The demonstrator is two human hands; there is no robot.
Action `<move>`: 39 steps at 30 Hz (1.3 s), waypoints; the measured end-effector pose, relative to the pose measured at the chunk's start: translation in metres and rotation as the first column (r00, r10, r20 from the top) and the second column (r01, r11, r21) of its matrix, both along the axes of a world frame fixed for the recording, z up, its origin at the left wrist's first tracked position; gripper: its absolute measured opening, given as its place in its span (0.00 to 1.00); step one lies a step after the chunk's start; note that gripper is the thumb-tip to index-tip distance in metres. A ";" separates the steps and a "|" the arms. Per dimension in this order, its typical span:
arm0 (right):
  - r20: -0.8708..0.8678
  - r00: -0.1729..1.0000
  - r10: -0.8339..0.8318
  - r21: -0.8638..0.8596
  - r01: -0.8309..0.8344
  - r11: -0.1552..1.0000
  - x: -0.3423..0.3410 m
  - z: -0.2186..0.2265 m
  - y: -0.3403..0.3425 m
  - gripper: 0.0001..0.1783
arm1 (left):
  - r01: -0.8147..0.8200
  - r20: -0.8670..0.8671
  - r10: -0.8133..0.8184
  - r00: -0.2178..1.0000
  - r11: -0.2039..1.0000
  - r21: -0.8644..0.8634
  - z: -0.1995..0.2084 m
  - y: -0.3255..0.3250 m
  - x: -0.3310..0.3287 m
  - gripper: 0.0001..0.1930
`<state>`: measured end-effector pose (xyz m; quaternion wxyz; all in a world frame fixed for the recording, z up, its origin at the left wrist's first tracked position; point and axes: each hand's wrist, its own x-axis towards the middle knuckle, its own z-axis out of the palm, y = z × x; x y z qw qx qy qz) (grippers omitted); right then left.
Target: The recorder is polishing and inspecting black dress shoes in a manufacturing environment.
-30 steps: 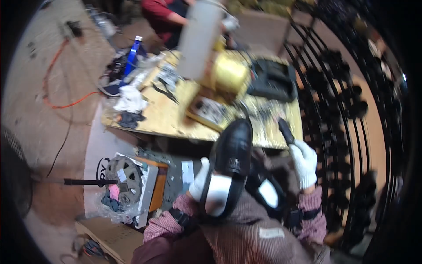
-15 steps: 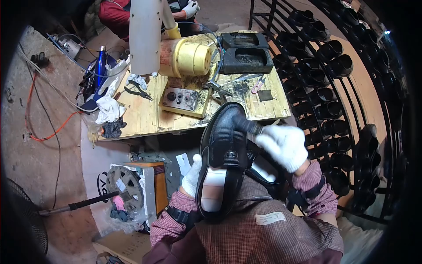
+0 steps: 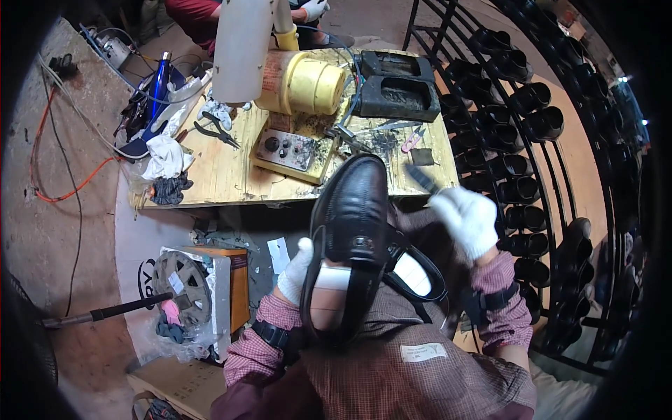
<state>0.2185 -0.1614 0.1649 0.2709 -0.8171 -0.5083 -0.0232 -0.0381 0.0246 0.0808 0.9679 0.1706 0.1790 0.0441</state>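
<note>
We hold the black shoe (image 3: pixel 348 234) before us, toe pointing away toward the counter (image 3: pixel 224 190), its long axis running fore-and-aft, angled slightly right. Our left hand (image 3: pixel 295 271) grips its left side; our right hand (image 3: pixel 465 220) clasps a dark brush-like tool (image 3: pixel 422 178), apart from it.

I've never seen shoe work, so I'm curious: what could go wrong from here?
Only the left hand holds the shoe, so it might slip. Its toe points toward the table and could knock it. The dark tool in the right hand might scuff the shoe.
</note>
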 end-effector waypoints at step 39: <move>-0.045 0.856 0.514 -0.251 -0.508 0.824 -0.007 0.040 0.039 0.11 | 0.228 0.047 -0.239 0.970 0.958 0.172 0.032 0.011 0.009 0.38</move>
